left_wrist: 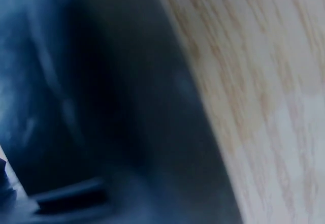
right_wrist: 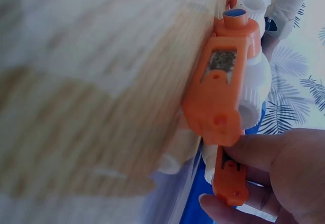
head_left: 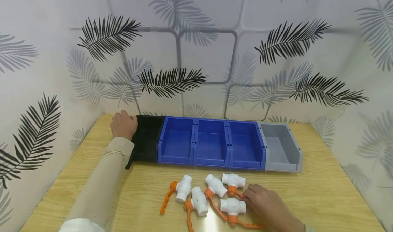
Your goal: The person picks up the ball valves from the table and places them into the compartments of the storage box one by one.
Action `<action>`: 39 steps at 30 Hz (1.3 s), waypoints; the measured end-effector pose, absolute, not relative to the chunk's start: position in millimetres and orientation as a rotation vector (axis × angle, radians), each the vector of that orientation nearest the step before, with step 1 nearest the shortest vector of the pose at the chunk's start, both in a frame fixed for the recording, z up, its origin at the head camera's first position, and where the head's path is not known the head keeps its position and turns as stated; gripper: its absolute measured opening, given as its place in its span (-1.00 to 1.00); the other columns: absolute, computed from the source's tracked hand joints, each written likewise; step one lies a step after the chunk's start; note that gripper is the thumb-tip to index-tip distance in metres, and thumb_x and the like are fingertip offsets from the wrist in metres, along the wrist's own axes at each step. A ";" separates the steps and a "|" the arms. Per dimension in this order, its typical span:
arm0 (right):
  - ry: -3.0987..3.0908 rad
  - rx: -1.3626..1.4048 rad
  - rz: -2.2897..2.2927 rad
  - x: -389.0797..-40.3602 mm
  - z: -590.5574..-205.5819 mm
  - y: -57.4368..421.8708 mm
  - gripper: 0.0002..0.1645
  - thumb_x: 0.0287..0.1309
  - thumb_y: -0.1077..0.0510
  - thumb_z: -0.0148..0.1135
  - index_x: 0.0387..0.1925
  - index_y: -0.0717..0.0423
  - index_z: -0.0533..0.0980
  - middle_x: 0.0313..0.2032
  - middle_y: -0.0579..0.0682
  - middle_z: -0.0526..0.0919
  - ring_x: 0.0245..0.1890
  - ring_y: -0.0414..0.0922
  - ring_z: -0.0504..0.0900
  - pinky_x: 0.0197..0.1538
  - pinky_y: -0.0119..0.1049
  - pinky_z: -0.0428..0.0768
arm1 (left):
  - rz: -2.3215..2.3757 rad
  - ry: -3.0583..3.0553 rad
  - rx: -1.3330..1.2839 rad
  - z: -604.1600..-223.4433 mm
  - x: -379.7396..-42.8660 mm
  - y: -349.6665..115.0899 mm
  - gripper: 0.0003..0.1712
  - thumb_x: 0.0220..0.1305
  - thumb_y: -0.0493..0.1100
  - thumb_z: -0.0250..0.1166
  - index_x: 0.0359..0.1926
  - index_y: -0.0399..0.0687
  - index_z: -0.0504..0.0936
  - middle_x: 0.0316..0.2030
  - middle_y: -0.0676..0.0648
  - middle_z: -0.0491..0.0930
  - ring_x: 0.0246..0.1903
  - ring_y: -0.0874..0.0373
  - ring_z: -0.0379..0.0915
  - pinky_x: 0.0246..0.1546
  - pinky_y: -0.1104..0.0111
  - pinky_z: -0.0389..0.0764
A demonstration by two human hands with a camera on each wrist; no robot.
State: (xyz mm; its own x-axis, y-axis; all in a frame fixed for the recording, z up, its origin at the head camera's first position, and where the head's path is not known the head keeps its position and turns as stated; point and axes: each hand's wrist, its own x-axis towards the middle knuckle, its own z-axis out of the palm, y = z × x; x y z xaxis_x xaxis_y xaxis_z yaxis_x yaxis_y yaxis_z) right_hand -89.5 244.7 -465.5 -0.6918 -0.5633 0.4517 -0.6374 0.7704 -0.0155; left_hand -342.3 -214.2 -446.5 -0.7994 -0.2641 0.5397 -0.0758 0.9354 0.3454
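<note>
Nearest on the wood-grain surface point(head_left: 322, 177) lies the front right valve point(head_left: 232, 205), white, with its orange lever pointing to the right, below the right hand point(head_left: 266, 204). To its left is the front left valve point(head_left: 199, 201), which lies tilted, and its lever points toward the near edge. A little farther are the leftmost valve point(head_left: 184, 188), with its lever slanting to the near left, and the middle valve point(head_left: 216, 185), whose lever goes down toward the front right valve; I cannot tell if these two touch. The rear right valve point(head_left: 234, 180) is the farthest of the five, just in front of the bins. The right hand pinches its orange lever between thumb and fingers, and the right wrist view shows this grasp clearly.

Behind the valves stands a row of joined bins: the black bin point(head_left: 148, 146) at left, then three blue bins point(head_left: 210, 162), then the grey bin point(head_left: 282, 167) at right. A beige sleeve point(head_left: 98, 180) reaches along the left side, and the left hand point(head_left: 124, 124), with bent fingers, grips the left rim of the black bin near its rear corner. The left wrist view is blurred and does not show the fingers.

Behind everything is a pale wall point(head_left: 208, 58) with a pattern of black and grey leaves.
</note>
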 end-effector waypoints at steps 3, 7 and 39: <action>-2.508 0.919 0.225 -89.7 -464.3 245.7 -0.81 -0.18 0.21 0.40 -0.50 -0.07 0.52 -0.49 -0.27 0.42 -0.52 -0.33 0.42 -0.57 -0.46 0.44 | -0.412 -2.484 0.238 -445.5 -342.3 -213.6 -0.64 0.19 -0.15 -0.04 -0.33 -0.48 0.40 -0.40 -0.43 0.40 -0.37 -0.36 0.36 -0.35 -0.15 0.38; -2.444 0.946 0.241 -91.4 -461.0 246.9 -0.84 -0.19 0.17 0.40 -0.50 -0.05 0.55 -0.50 -0.26 0.43 -0.52 -0.32 0.43 -0.56 -0.49 0.44 | -0.429 -2.506 0.248 -445.4 -342.5 -214.1 -0.64 0.19 -0.14 -0.04 -0.32 -0.47 0.40 -0.39 -0.43 0.39 -0.36 -0.36 0.36 -0.35 -0.16 0.38; -2.337 0.671 0.182 -102.6 -396.8 332.0 -0.29 0.36 -0.24 -0.34 -0.39 0.15 0.60 -0.47 -0.10 0.57 -0.54 -0.21 0.50 -0.55 -0.30 0.49 | -0.431 -2.539 0.256 -442.6 -339.5 -213.5 -0.62 0.21 -0.14 -0.05 -0.32 -0.50 0.38 -0.37 -0.45 0.39 -0.36 -0.38 0.36 -0.36 -0.16 0.38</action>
State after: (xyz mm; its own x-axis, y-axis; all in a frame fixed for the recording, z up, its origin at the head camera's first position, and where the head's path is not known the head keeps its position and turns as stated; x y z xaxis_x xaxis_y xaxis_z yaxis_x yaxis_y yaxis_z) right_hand -102.6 332.0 -396.8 -0.6293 -0.4171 0.6558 -0.5135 0.8565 0.0520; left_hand -339.5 -213.5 -442.6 -0.8325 -0.2670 0.4855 -0.0918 0.9306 0.3543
